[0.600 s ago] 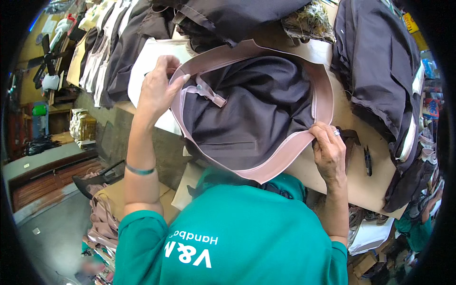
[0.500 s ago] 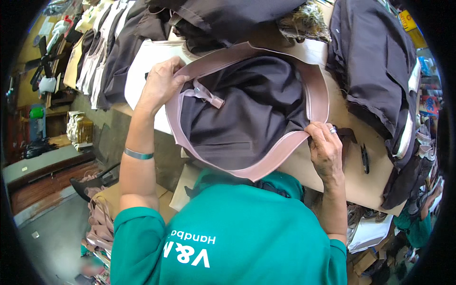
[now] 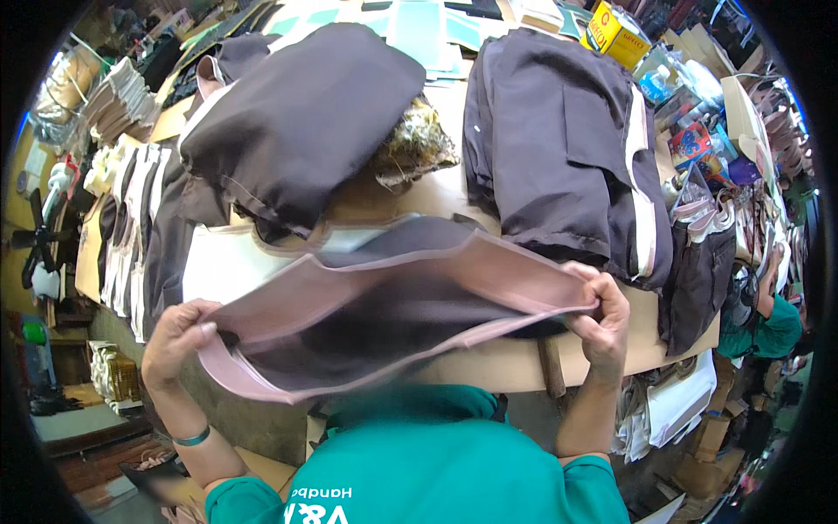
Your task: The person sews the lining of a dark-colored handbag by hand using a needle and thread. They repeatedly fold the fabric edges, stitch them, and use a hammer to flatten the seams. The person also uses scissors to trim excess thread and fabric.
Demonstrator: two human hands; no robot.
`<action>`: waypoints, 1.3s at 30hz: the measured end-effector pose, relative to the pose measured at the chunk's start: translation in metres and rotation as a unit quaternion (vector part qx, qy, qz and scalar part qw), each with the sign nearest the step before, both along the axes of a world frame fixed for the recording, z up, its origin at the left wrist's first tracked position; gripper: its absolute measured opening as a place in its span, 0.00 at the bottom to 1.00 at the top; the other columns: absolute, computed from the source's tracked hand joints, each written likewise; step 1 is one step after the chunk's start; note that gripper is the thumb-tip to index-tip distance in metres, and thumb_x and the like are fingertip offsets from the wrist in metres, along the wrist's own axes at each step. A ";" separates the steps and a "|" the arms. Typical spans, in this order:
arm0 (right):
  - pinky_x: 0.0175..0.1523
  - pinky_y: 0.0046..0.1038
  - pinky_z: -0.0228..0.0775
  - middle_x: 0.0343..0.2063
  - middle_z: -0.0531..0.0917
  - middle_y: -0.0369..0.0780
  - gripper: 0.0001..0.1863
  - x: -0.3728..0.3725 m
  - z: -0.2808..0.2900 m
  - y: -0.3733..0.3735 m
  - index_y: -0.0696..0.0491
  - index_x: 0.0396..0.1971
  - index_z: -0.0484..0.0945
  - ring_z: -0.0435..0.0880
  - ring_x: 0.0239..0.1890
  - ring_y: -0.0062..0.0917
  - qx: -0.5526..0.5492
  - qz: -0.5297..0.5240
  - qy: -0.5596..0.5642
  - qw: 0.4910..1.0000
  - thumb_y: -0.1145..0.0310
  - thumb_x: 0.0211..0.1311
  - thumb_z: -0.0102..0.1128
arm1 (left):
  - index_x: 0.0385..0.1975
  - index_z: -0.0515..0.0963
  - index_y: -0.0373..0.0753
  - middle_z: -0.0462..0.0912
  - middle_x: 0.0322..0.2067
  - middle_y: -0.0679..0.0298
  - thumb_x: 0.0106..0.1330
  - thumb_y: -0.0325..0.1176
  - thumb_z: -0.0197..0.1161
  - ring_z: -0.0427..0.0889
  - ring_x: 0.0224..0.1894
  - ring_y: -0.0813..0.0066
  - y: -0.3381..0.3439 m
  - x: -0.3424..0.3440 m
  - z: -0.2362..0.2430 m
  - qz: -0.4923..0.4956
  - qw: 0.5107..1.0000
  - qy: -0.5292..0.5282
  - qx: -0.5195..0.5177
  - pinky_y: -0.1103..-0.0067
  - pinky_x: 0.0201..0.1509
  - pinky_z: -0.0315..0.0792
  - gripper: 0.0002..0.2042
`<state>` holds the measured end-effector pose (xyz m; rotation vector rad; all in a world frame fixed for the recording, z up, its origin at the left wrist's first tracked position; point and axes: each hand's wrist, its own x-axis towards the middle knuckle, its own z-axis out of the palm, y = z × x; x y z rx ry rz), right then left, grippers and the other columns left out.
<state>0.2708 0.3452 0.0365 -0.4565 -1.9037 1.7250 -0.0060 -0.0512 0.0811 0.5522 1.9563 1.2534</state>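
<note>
Bag (image 3: pixel 393 321) spans the frame's lower middle, long axis rising slightly rightward; your left hand (image 3: pixel 179 343) grips its left end, your right hand (image 3: pixel 602 316) the opposite end.

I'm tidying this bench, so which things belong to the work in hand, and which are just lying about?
In use:
- pink-banded dark fabric piece, held by its band
- left hand and right hand, gripping opposite ends

Apparently lying about:
- yellow box
- fibrous clump
- dark fabric stack, possibly related but untouched
</note>
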 end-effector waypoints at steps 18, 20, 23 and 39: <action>0.42 0.22 0.64 0.33 0.76 0.42 0.24 -0.014 0.057 0.026 0.57 0.29 0.68 0.74 0.34 0.24 0.036 0.111 -0.109 0.987 0.59 0.32 0.65 | 0.36 0.70 0.36 0.75 0.45 0.59 0.49 0.25 0.64 0.75 0.43 0.70 0.044 0.021 -0.012 -0.165 0.982 0.069 0.053 0.77 0.47 0.70 0.14; 0.41 0.20 0.61 0.33 0.76 0.39 0.25 -0.049 0.094 0.035 0.58 0.30 0.71 0.73 0.36 0.23 0.240 0.126 -0.160 0.949 0.53 0.34 0.59 | 0.39 0.68 0.36 0.74 0.44 0.61 0.52 0.21 0.62 0.73 0.44 0.76 0.044 0.004 -0.011 -0.148 0.984 0.029 0.098 0.79 0.49 0.68 0.15; 0.58 0.29 0.54 0.51 0.68 0.43 0.26 -0.128 0.143 0.055 0.58 0.52 0.62 0.65 0.54 0.27 0.244 0.003 0.082 0.966 0.58 0.58 0.50 | 0.39 0.70 0.38 0.72 0.31 0.70 0.50 0.22 0.59 0.73 0.38 0.81 0.061 -0.032 0.004 0.016 0.949 0.127 0.287 0.83 0.45 0.67 0.15; 0.60 0.33 0.55 0.55 0.66 0.50 0.25 -0.303 0.009 -0.108 0.57 0.51 0.67 0.64 0.57 0.41 0.523 0.149 -0.145 0.827 0.68 0.52 0.57 | 0.49 0.65 0.35 0.74 0.43 0.63 0.59 0.35 0.60 0.75 0.42 0.78 0.021 -0.190 -0.074 0.268 0.894 0.064 0.354 0.80 0.46 0.70 0.21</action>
